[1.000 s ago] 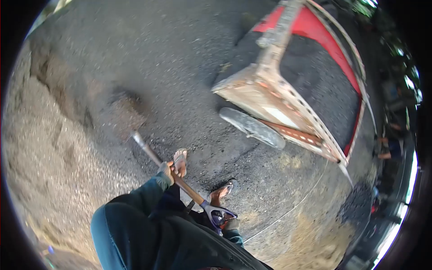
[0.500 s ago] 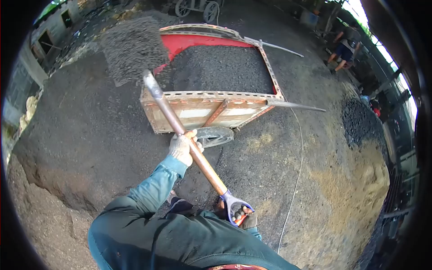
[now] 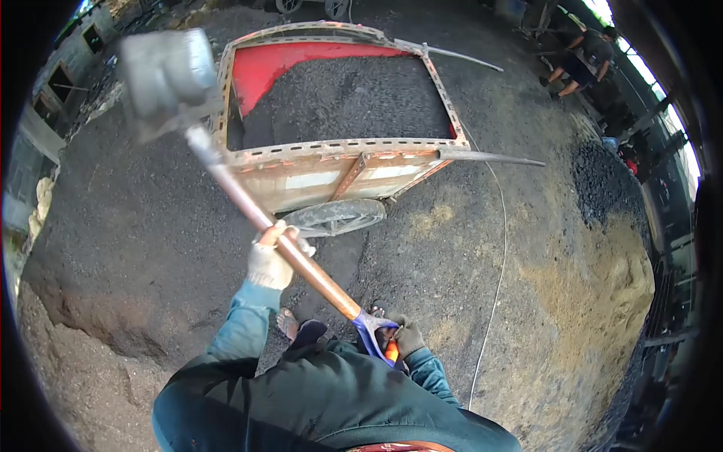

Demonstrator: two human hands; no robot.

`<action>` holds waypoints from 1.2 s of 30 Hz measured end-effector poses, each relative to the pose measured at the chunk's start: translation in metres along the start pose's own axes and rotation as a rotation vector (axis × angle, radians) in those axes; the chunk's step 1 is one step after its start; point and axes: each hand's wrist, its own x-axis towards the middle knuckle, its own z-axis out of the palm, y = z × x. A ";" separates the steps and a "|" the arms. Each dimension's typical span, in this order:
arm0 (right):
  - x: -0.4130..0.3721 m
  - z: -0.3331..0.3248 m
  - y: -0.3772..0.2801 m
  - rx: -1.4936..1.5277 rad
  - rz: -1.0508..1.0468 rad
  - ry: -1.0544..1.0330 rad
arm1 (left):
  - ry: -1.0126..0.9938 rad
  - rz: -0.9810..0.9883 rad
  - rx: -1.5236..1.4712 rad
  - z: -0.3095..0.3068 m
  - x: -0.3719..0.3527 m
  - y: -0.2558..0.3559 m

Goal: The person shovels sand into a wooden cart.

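A shovel (image 3: pixel 320 280) with a brown shaft slants across the view from lower right to upper left. Its metal blade (image 3: pixel 169 74), blurred and bare of material, is raised at the left end of the cart (image 3: pixel 324 181). My left hand (image 3: pixel 273 260), in a pale glove, is wrapped round the middle of the shaft. At the purple D-shaped handle with its orange grip is my gloved right hand (image 3: pixel 407 337), closed on it; some fingers are hidden. Dark gritty material (image 3: pixel 350 102) is heaped in the red-lined cart bed.
Two metal cart handles (image 3: pixel 497 157) point right. A pale cord (image 3: pixel 498 279) runs along the ground. Another person (image 3: pixel 584 60) bends over at upper right. A dark pile (image 3: pixel 602 184) lies on the right, and a dirt bank (image 3: pixel 90 384) rises at lower left.
The load has left the blade, which has swung up and left. The material in the cart now reaches higher. Both hands have shifted left, still holding the shovel.
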 end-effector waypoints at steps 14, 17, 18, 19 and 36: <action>0.061 -0.088 0.085 -2.117 -0.257 -0.026 | 0.959 -0.424 -0.696 -0.342 0.022 -0.230; -0.014 -0.117 0.012 -0.805 0.269 0.961 | 0.784 -0.700 -0.582 -0.278 0.041 -0.320; -0.013 -0.099 -0.005 -0.618 0.211 1.099 | 0.739 -0.768 -0.581 -0.262 0.052 -0.315; 0.003 -0.093 -0.014 -0.589 0.147 1.118 | 0.708 -0.793 -0.642 -0.262 0.065 -0.308; 0.150 0.147 0.214 -0.336 0.283 0.430 | 1.162 -0.317 -0.247 -0.582 0.051 -0.133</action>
